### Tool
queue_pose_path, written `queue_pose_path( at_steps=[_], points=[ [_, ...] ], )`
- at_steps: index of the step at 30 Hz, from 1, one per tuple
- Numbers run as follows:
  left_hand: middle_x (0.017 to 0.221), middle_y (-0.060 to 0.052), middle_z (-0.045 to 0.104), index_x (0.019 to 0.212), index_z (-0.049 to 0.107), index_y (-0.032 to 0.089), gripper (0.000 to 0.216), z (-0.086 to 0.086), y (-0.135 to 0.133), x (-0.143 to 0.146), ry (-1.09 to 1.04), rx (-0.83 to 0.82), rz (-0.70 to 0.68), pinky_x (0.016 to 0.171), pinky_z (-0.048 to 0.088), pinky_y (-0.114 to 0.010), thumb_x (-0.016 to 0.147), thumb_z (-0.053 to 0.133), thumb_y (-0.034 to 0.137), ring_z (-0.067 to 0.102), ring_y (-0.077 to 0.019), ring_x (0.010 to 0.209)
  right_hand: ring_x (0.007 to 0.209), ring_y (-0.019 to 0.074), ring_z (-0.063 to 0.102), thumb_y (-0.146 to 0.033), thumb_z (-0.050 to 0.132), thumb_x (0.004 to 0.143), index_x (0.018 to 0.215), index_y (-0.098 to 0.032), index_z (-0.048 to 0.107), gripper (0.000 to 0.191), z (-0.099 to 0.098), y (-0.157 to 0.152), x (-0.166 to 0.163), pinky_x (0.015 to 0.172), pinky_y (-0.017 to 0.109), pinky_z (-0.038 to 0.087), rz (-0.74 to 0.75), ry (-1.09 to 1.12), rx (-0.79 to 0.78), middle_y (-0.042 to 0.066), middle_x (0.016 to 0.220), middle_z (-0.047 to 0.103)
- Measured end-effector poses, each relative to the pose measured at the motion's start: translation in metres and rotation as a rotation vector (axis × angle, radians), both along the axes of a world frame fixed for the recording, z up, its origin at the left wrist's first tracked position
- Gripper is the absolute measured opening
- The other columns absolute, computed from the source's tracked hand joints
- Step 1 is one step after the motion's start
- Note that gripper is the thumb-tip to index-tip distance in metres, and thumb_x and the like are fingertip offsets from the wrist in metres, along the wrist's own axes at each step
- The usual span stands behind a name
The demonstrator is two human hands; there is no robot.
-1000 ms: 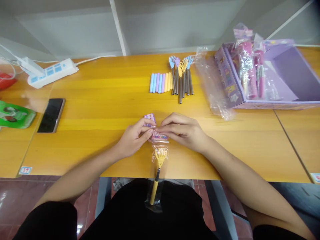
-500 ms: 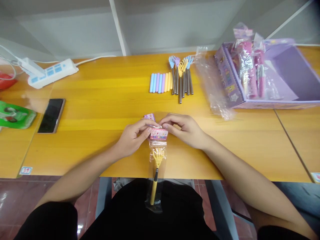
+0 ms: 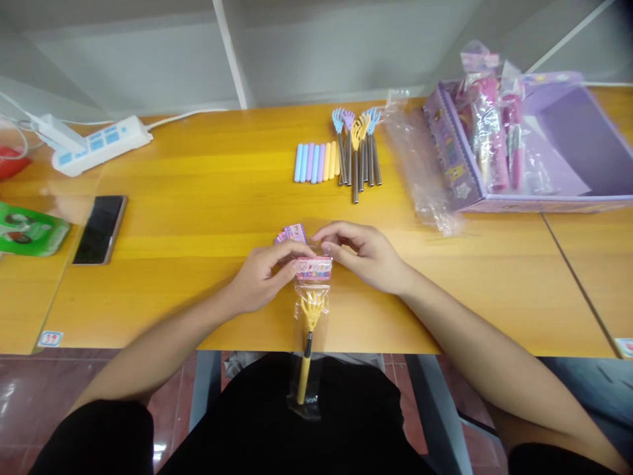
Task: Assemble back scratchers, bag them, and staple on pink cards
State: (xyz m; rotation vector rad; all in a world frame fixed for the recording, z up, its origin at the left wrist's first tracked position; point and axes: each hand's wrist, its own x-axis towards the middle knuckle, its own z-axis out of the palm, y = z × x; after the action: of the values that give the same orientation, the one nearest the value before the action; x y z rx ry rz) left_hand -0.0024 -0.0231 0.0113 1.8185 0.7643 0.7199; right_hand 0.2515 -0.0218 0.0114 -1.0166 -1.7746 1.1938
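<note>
Both hands pinch the pink header card at the top of a clear bag near the table's front edge. Inside the bag lies a yellow hand-shaped back scratcher; its handle hangs past the edge over my lap. My left hand grips the card's left side, fingers closed. On the card's right end, my right hand is closed too. Small pink cards lie just behind my left fingers.
Further back lie pastel handle sleeves and several metal scratchers. Loose clear bags and a purple box with packed items sit at the right. A phone, power strip and green packet are at the left.
My right hand's fingers have pulled back off the header card, which now shows, and both hands hold it folded at the bag's top. The bag has barely moved.
</note>
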Motion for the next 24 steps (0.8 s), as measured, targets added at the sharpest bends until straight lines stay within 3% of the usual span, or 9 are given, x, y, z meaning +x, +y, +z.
queue_pose_path(
  at_steps=[11,16,21,24],
  points=[
    [0.124,-0.007,0.080,0.131,0.071,0.025,0.026,0.0019,0.0014,-0.0006,0.037,0.140,-0.048,0.099,0.056,-0.034,0.109,0.056,0.027,0.075,-0.0202,0.110,0.079,0.0144,0.066,-0.035,0.066,0.105,0.116,-0.020,0.076,0.021,-0.0001,-0.0008,-0.0002,0.074,0.028,0.054,-0.014,-0.008,0.025,0.003,0.094,0.077],
    [0.115,-0.006,0.081,0.120,0.074,0.024,0.025,0.0048,-0.0016,0.0012,0.141,0.251,-0.081,0.097,0.057,-0.035,0.108,0.052,0.023,0.075,-0.0208,0.106,0.077,0.0146,0.065,-0.036,0.065,0.106,0.118,-0.021,0.076,0.022,0.0000,-0.0002,0.0004,0.073,0.029,0.053,-0.019,-0.019,0.030,0.002,0.091,0.076],
    [0.132,-0.009,0.078,0.140,0.065,0.025,0.038,0.0074,-0.0056,0.0036,0.182,0.239,-0.082,0.103,0.057,-0.038,0.104,0.053,0.020,0.075,-0.0233,0.116,0.076,0.0144,0.065,-0.038,0.065,0.106,0.116,-0.021,0.076,0.023,0.0019,0.0000,0.0003,0.073,0.029,0.053,-0.010,-0.010,0.027,0.003,0.093,0.077],
    [0.129,-0.008,0.078,0.138,0.065,0.024,0.037,0.0079,-0.0054,0.0030,0.187,0.206,-0.092,0.098,0.058,-0.035,0.103,0.055,0.021,0.075,-0.0226,0.111,0.075,0.0142,0.065,-0.039,0.065,0.106,0.116,-0.020,0.076,0.024,0.0018,-0.0003,0.0002,0.073,0.029,0.053,-0.008,-0.012,0.012,0.003,0.091,0.076]
  ],
)
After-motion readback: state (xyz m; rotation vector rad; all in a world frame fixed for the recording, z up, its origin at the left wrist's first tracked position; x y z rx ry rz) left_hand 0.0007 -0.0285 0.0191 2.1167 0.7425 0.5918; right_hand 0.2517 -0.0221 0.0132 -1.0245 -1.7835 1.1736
